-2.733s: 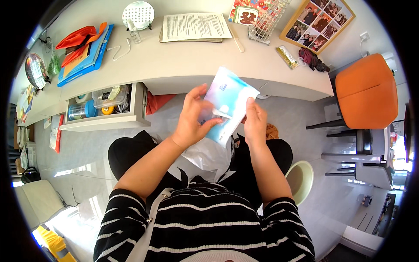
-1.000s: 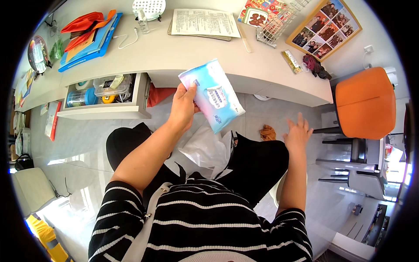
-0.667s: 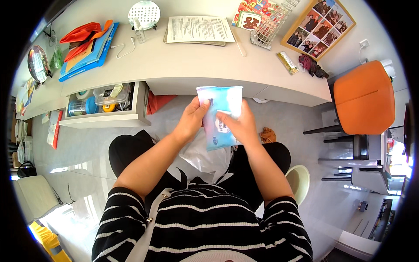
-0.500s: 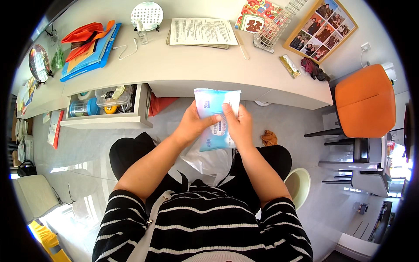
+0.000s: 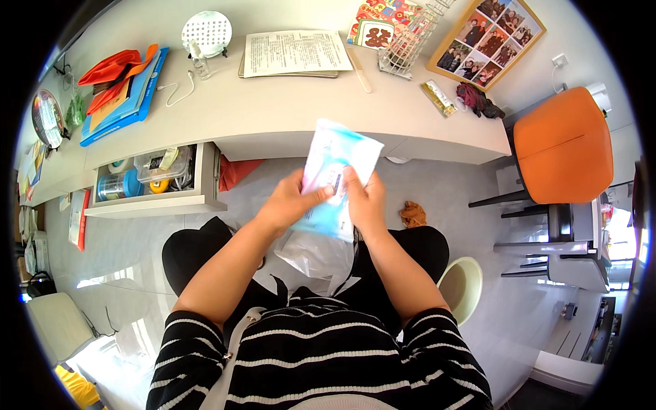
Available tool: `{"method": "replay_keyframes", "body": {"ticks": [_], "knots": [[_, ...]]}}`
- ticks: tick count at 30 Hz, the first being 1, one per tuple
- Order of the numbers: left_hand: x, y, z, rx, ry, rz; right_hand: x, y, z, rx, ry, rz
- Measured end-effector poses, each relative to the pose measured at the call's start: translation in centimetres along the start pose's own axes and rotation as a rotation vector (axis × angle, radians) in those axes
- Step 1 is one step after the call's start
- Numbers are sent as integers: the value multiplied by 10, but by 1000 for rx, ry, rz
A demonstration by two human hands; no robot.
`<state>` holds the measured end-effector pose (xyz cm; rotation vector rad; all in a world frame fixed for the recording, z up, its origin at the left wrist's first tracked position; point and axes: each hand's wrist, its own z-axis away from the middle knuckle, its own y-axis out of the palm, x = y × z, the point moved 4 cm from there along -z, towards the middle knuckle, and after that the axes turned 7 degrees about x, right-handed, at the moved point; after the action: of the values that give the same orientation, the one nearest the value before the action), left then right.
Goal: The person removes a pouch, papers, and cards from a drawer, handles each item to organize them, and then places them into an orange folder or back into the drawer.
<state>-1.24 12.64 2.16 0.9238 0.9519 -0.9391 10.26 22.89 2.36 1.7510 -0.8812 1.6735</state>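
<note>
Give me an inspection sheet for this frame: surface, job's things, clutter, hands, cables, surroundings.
Surface: long white desk, one open drawer holding tape rolls.
Job's things: soft blue-and-white plastic pack, held over the lap; white plastic bag beneath it.
Clutter: printed booklet, wire basket, framed photo collage, blue and orange folders.
Hands: left hand and right hand both grip the pack.
Cables: white cable on desk.
Surroundings: orange chair, grey floor.

black-and-white striped short-sleeved top, black trousers
</note>
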Motion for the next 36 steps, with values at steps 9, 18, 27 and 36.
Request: {"method": "replay_keyframes", "body": {"ticks": [9,18,27,36], "knots": [[-1,11,-1,30,40,127,-19,-77,-13,-248,268,-252],[4,1,-11,-21,-22,113,-23,-24,4,201,511,-517],[15,-27,-24,-311,69,445,-13,28,-149,90,319,-741],[25,-21,-44,-312,27,429,-49,78,-273,6,402,-866]]}}
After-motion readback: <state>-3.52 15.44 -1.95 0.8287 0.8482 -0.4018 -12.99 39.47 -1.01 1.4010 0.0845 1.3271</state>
